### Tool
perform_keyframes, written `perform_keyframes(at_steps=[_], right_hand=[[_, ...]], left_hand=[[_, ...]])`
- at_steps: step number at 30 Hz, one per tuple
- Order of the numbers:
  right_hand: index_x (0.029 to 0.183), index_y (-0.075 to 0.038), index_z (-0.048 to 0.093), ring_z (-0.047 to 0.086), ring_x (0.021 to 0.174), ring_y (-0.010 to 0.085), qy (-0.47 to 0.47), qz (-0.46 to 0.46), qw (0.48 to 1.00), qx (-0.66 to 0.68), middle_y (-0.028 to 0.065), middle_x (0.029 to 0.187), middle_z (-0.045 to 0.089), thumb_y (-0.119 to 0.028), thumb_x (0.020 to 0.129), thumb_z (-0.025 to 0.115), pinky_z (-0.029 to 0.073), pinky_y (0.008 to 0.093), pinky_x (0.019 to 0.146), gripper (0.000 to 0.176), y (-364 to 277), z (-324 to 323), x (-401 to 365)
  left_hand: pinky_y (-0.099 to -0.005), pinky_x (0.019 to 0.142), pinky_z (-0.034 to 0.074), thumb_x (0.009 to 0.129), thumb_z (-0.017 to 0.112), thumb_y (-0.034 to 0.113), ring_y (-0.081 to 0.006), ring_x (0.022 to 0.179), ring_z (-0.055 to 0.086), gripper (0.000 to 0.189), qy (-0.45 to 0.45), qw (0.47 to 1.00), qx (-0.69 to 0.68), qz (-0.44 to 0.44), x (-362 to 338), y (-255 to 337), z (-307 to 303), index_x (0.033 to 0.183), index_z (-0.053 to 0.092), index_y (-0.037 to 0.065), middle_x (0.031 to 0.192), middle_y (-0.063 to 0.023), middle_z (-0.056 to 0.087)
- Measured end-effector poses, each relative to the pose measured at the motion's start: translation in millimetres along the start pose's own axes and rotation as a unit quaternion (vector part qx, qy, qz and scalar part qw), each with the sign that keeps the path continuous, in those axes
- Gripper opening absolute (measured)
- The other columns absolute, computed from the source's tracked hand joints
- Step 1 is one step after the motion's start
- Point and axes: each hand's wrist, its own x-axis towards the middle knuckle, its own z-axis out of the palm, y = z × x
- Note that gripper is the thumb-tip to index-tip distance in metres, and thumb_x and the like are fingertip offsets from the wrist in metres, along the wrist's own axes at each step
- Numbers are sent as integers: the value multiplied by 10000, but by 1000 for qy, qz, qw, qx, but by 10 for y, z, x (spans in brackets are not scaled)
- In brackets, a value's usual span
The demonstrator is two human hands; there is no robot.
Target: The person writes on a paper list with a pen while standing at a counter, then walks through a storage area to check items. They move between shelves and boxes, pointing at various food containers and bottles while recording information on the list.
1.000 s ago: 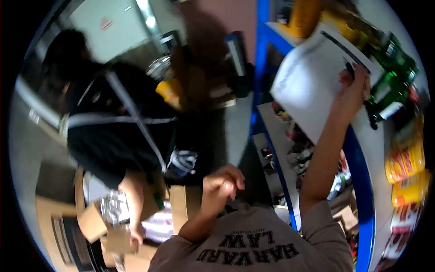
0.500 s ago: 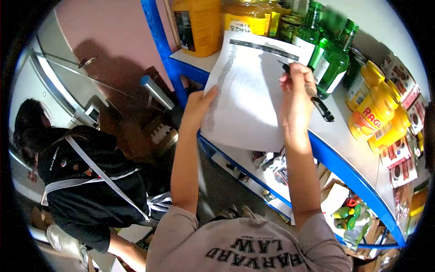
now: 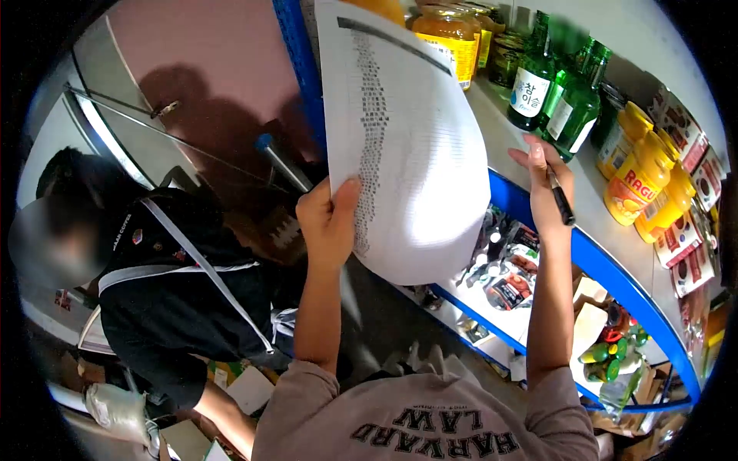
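Note:
Printed sheets of paper (image 3: 423, 154) hang upright in front of me, curling at the lower edge. My left hand (image 3: 330, 219) pinches their left edge, thumb on the front. To the right, clear of the paper, my right hand (image 3: 547, 184) holds a black pen (image 3: 560, 198) between its fingers, pointing down to the right. Just beyond that hand stand green bottles, one with a white label (image 3: 529, 92), on the upper shelf (image 3: 492, 115).
Yellow-capped sauce jars (image 3: 634, 188) and a honey-coloured jar (image 3: 450, 38) share the shelf. Its blue edge (image 3: 623, 284) curves toward me. Packets (image 3: 511, 284) lie on a lower shelf. At left a person in black (image 3: 177, 284) bends beside a pink wall (image 3: 207, 46).
The paper has risen and tilted, leaving the right hand's side. My right hand has moved right and down with the pen. The person at left has shifted slightly right, head turned.

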Motion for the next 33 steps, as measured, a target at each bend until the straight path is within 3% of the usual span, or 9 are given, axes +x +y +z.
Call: perform_keyframes(at_steps=[4,7,10,13,16,18,22,27,33], right_hand=[[1100,-13,467,559,820,164,-81,128,969,197,145,888,601,-422,854,369,412,260,746,488,-316,56,-149],[1082,-32,484,537,840,156,-97,138,964,208,108,905,574,-467,805,444,415,253,733,517,-238,106,-204],[1006,-9,506,496,751,128,-117,174,930,301,54,847,545,-430,767,535,410,247,674,485,-317,-56,-278],[794,-46,545,473,659,90,-62,88,927,359,16,744,546,-241,772,593,381,195,602,203,-485,-300,-348],[698,-70,511,379,539,34,27,-8,972,232,-36,618,486,-220,776,592,288,177,480,187,-541,-606,-457],[666,-29,510,321,481,18,91,-97,952,274,-58,555,428,-224,773,598,236,165,442,239,-546,-721,-530],[690,-20,502,346,498,28,126,-134,946,268,-35,543,436,-143,809,544,263,163,454,176,-476,-1100,-714],[687,-17,468,366,576,46,140,-160,969,127,-24,586,435,-158,806,544,308,175,531,198,-471,-1555,-993],[690,-25,464,353,554,55,94,-133,963,213,-16,578,417,-226,801,546,302,181,519,243,-509,-1663,-1305]], left_hand=[[-175,503,367,807,538,181,-32,554,434,244,2,998,-51,48,-50,136,-112,853,579,-55,627,-1,551],[-174,494,360,802,550,202,-30,543,432,258,5,997,-59,58,-122,317,-239,840,584,-50,604,2,541],[-167,469,344,796,560,194,-22,515,418,246,24,997,-34,67,-239,553,-254,816,588,-50,554,8,522],[-164,428,311,787,569,170,-12,473,383,225,26,998,4,62,-340,787,-229,758,587,-52,497,12,492],[-169,396,275,783,575,154,-6,448,347,223,26,997,54,53,-531,1057,-158,704,577,-54,457,15,456],[-181,396,267,787,567,141,-10,452,341,236,41,997,56,38,-701,1265,-18,646,552,-48,448,12,426],[-183,412,267,801,551,141,-14,465,328,277,45,996,66,27,-1090,1616,196,597,513,-42,456,30,418],[-175,430,250,824,523,149,-11,490,318,275,71,997,10,-22,-1639,2121,425,620,529,-36,498,53,425],[-159,448,264,823,526,162,-7,501,338,262,68,991,107,-39,-2221,2657,281,659,560,-39,521,54,449]])
